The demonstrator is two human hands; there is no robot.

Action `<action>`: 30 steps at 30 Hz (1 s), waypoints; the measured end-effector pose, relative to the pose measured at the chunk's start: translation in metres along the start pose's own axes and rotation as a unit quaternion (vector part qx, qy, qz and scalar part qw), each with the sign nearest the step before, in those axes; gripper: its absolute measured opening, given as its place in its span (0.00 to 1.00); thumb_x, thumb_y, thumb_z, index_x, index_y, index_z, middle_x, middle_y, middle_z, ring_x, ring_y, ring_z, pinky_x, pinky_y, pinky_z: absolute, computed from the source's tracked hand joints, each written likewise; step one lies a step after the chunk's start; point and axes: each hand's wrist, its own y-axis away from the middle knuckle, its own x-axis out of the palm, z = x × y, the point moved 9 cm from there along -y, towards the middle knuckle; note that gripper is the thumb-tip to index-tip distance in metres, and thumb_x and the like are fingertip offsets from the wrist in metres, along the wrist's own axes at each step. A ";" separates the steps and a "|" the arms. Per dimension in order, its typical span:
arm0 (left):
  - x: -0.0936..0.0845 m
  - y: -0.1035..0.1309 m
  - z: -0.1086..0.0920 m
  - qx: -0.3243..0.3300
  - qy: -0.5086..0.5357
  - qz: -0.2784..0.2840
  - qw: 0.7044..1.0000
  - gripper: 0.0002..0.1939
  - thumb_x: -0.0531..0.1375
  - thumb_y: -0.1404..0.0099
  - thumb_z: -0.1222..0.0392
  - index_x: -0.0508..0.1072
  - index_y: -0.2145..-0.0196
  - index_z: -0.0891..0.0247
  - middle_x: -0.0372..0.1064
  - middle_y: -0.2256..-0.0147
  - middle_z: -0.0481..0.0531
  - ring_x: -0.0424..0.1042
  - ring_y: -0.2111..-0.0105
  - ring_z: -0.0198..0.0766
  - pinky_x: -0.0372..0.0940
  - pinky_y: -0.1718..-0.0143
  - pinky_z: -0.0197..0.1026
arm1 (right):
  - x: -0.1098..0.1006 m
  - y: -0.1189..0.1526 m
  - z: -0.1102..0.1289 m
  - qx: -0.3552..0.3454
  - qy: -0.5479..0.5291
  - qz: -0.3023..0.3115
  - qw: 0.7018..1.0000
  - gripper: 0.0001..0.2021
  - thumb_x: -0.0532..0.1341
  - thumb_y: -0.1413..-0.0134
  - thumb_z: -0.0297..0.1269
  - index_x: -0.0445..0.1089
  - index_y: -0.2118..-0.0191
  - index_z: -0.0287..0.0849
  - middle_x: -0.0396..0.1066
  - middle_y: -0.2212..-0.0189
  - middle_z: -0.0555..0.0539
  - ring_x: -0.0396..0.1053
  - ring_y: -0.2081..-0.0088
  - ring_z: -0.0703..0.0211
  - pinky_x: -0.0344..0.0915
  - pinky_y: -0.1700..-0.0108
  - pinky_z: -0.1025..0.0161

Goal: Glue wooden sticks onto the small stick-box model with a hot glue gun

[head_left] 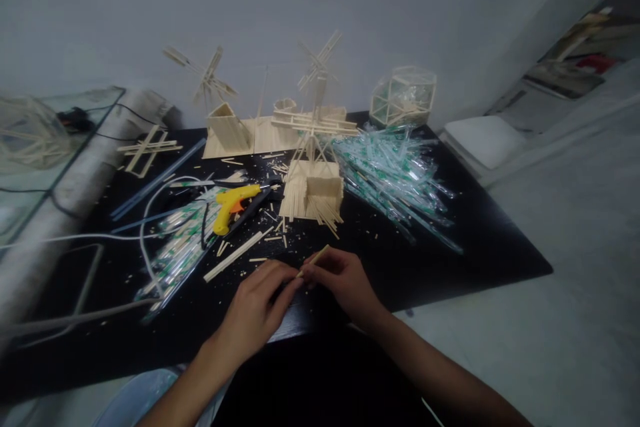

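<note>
Near the front edge of the black table (380, 280), my left hand (265, 297) and my right hand (345, 280) meet, fingertips close together. Both pinch a short, thin wooden stick (320, 255), which slants up to the right from between them. Beyond my hands stands a wooden windmill model (313, 147) on a flat base, with loose thin sticks lying on its front part. To the left of it lies a yellow glue gun (233, 203). Long flat wooden strips (235, 257) rest just beyond my left hand.
Plastic-wrapped sticks are piled at the right (395, 173) and left (180, 247). Another windmill model (227, 130) and a plastic-covered frame (404, 97) stand at the back. A white cable (145, 247) loops across the left side; a white stool (485, 140) is beyond the right edge.
</note>
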 end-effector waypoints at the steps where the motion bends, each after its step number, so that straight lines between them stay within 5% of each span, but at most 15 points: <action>1: 0.001 0.000 0.002 -0.007 0.008 0.005 1.000 0.06 0.57 0.27 0.65 0.73 0.56 0.59 0.73 0.62 0.49 0.73 0.62 0.34 0.67 0.58 0.37 | 0.000 0.000 0.000 0.000 0.001 0.002 1.000 0.08 0.74 0.52 0.39 0.78 0.70 0.42 0.76 0.75 0.52 0.71 0.72 0.64 0.66 0.65 0.65; 11: 0.005 0.003 0.022 -0.129 0.058 0.013 0.990 0.11 0.56 0.26 0.56 0.76 0.64 0.60 0.73 0.67 0.48 0.71 0.66 0.35 0.63 0.63 0.35 | -0.007 -0.002 0.009 -0.012 0.003 -0.013 1.000 0.09 0.75 0.55 0.39 0.79 0.69 0.42 0.77 0.73 0.51 0.71 0.73 0.63 0.68 0.65 0.64; 22: 0.000 0.007 0.031 -0.171 0.085 -0.002 0.982 0.16 0.57 0.27 0.51 0.77 0.68 0.61 0.72 0.71 0.49 0.69 0.70 0.35 0.62 0.67 0.36 | -0.047 -0.010 0.033 -0.053 0.035 -0.096 0.993 0.13 0.72 0.49 0.47 0.79 0.68 0.41 0.78 0.72 0.47 0.73 0.73 0.61 0.72 0.67 0.63; 27: -0.005 0.011 0.050 -0.249 0.143 -0.034 0.957 0.19 0.58 0.30 0.44 0.77 0.66 0.63 0.73 0.70 0.51 0.71 0.69 0.36 0.64 0.67 0.36 | -0.049 -0.011 0.027 -0.053 0.010 -0.095 0.994 0.15 0.68 0.44 0.50 0.78 0.67 0.41 0.78 0.72 0.47 0.74 0.72 0.60 0.72 0.69 0.64; 30: -0.015 0.009 0.064 -0.302 0.199 -0.087 0.928 0.21 0.61 0.34 0.41 0.75 0.66 0.64 0.71 0.73 0.49 0.68 0.75 0.33 0.62 0.75 0.34 | -0.048 -0.008 0.028 -0.082 0.101 -0.093 0.987 0.13 0.67 0.43 0.47 0.78 0.65 0.42 0.78 0.73 0.48 0.74 0.72 0.59 0.71 0.68 0.62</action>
